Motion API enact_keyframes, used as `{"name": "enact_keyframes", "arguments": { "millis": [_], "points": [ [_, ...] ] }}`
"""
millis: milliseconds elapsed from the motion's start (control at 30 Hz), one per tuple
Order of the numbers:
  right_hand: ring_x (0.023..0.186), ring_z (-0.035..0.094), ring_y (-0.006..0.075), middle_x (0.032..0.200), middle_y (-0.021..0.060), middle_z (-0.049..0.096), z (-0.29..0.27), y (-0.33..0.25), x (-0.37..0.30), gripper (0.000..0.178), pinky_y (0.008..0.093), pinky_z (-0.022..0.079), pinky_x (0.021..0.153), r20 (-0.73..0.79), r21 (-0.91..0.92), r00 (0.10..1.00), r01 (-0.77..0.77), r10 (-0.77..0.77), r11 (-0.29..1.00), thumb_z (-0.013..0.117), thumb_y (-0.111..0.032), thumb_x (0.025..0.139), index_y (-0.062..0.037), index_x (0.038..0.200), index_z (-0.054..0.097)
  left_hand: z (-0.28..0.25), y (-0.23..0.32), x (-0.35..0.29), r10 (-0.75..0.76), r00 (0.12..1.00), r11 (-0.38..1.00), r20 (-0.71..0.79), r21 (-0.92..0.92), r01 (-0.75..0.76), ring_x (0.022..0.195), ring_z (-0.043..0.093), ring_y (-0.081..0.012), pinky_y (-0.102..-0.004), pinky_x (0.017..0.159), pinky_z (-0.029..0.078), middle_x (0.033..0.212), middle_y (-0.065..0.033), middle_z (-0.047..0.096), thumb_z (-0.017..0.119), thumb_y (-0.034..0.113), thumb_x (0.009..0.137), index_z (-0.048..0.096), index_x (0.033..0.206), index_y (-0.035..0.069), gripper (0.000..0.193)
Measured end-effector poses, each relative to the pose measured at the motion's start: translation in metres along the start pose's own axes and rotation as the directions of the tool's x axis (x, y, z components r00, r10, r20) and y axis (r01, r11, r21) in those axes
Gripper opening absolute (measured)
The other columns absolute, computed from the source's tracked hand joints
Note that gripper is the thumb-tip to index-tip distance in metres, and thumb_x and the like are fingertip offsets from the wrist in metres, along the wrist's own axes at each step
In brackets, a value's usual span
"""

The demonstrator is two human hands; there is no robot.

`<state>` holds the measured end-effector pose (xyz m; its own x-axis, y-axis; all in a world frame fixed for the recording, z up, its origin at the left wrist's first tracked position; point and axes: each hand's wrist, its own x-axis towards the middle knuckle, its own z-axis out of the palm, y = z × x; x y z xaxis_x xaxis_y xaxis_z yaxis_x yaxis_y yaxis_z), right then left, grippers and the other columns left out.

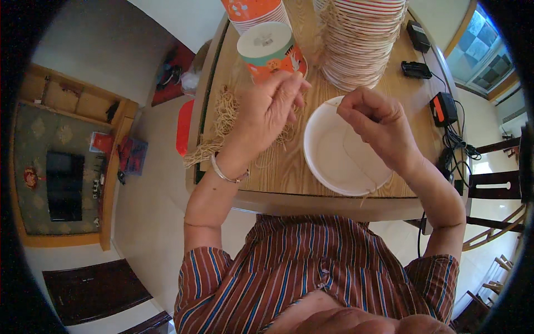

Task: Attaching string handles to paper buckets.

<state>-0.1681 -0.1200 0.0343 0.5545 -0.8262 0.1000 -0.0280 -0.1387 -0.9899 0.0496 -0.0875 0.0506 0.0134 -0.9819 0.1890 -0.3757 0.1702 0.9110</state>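
A round white paper bucket (328, 161) stands mouth up near the table's front edge. A thin beige string (362, 165) trails across its inside and over the near rim. My right hand (381, 128) is over the bucket's far right side, thumb and fingertips pinched on what looks like the string's upper end. Left of the bucket, my left hand (271, 108) is raised with its fingers drawn together; whatever they hold is too small to make out. Just beyond it sits an upside-down orange and teal printed bucket (268, 53). A loose heap of beige strings (225, 114) lies beside my left wrist.
A tall stack of nested buckets (359, 50) with strings hanging from them stands at the back right. Another stack of orange buckets (256, 11) is at the back left. Black chargers (416, 69) and an orange-black battery (443, 108) with cables line the right edge.
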Motion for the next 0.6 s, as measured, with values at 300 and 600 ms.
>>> {"name": "enact_keyframes", "arguments": {
  "millis": [300, 600],
  "points": [
    [0.070, 0.045, 0.0004, 0.074, -0.0070, 0.051, 0.005, 0.009, 0.001, 0.008, 0.0194, 0.039, 0.060, 0.046, 0.052, 0.993, 0.102, -0.105, 0.993, 0.059, -0.009, 0.095, -0.0043, 0.089, 0.058, 0.022, 0.009, -0.005, 0.000, 0.978, 1.000, 0.208, 0.025, -0.005, 0.057, 0.051, -0.0079, -0.0248, 0.052, 0.042, 0.062, -0.0026, 0.056, 0.051, 0.034, 0.100, 0.059, 0.075, 0.001, 0.043],
    [0.065, 0.043, 0.0032, 0.070, -0.0039, 0.050, 0.005, 0.005, -0.002, 0.007, 0.0226, 0.038, 0.056, 0.031, -0.050, 0.999, 0.039, -0.037, 0.998, 0.059, -0.008, 0.095, -0.0034, 0.092, 0.055, 0.025, -0.005, -0.007, 0.038, 0.980, 0.999, 0.197, -0.009, -0.036, 0.056, 0.054, -0.0120, -0.0292, 0.054, 0.045, 0.063, -0.0049, 0.056, 0.054, 0.017, 0.098, 0.054, 0.082, 0.000, 0.023]
  ]
}}
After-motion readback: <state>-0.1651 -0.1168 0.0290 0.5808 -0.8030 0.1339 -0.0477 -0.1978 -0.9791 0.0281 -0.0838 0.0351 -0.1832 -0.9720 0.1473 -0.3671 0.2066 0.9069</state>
